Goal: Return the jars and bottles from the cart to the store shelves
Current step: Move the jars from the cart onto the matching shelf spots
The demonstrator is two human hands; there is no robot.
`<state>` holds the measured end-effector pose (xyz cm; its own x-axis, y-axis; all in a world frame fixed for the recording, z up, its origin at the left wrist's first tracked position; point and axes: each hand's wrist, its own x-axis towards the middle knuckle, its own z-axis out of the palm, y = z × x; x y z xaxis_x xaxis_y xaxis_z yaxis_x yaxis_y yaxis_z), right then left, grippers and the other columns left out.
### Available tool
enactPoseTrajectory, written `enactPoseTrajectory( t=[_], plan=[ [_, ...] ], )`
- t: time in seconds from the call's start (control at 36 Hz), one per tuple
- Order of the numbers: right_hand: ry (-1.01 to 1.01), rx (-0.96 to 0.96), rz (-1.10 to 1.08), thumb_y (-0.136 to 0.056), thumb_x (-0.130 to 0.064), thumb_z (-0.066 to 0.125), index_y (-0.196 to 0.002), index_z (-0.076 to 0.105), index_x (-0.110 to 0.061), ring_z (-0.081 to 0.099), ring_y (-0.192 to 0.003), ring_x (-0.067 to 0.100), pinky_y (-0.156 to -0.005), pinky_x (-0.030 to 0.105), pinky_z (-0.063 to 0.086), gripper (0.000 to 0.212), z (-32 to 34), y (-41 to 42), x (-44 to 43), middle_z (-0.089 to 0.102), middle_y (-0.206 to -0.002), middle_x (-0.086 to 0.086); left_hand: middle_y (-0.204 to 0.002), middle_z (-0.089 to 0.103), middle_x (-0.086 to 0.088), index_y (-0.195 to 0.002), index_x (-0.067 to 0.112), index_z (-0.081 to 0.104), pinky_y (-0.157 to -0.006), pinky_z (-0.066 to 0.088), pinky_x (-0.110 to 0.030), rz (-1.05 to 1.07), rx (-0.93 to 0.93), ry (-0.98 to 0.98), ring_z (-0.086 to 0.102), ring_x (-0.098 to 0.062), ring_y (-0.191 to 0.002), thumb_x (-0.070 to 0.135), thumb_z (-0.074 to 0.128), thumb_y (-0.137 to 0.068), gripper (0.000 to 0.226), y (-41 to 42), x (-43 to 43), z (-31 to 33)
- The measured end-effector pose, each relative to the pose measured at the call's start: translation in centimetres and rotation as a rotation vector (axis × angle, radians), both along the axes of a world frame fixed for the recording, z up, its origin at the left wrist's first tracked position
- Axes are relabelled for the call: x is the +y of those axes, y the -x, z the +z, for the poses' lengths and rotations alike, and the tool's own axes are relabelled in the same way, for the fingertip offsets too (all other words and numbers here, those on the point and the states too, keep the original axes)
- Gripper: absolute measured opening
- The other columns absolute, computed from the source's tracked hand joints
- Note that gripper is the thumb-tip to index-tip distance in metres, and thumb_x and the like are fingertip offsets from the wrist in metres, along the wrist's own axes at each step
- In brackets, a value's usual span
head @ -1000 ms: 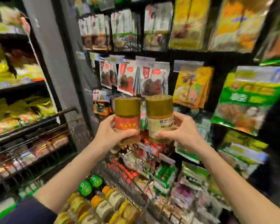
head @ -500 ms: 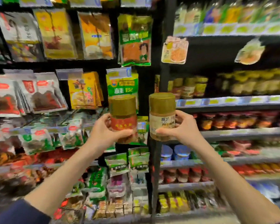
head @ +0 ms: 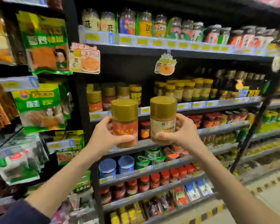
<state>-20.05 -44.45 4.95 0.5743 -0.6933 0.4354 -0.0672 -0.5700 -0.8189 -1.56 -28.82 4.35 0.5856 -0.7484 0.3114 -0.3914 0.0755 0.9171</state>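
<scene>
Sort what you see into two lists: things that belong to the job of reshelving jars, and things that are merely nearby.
Part of the job: red-label jar in the left hand; cream-label jar in the right hand; shelf of gold-lidded jars.
Merely nearby: hanging green packets; blue-lidded tubs; red-lidded jars.

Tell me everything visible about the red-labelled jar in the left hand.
The red-labelled jar is a clear cylinder, glass or plastic I cannot tell, filled with tan-orange contents. A tall gold lid is on it, and a red label with gold characters wraps its middle. It is held upright in the air before the shelves. The left hand grips it from its left, thumb across the lower front. A second jar, in the right hand, stands just beside it with a narrow gap.
</scene>
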Motion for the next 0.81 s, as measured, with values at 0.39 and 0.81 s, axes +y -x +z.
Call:
enactPoseTrajectory(
  t=[0.39, 0.81],
  plan=[
    [0.034, 0.002, 0.023, -0.052, -0.025, 0.090, -0.107, 0.059, -0.022, 0.064, -0.085, -0.006, -0.070, 0.012, 0.052, 0.063, 0.2, -3.7, -9.1, 0.068, -0.094, -0.013, -0.111, 0.064, 0.008, -0.125, 0.018, 0.048, -0.086, 0.051, -0.025, 0.110, 0.023, 0.019, 0.062, -0.006, -0.103, 0.026, 0.089, -0.048, 0.087, -1.9, -7.8, 0.1],
    [0.057, -0.093, 0.047, -0.048, -0.022, 0.091, -0.111, 0.058, -0.015, 0.064, -0.093, 0.008, -0.074, 0.016, 0.052, 0.072, 1.6, -16.3, -14.1, 0.067, -0.102, -0.002, -0.106, 0.060, 0.013, -0.120, 0.021, 0.045, -0.086, 0.049, -0.022, 0.246, -0.106, 0.030, 0.060, -0.008, -0.103, 0.020, 0.088, -0.056, 0.077, -12.8, -13.0, 2.4]
  ],
)
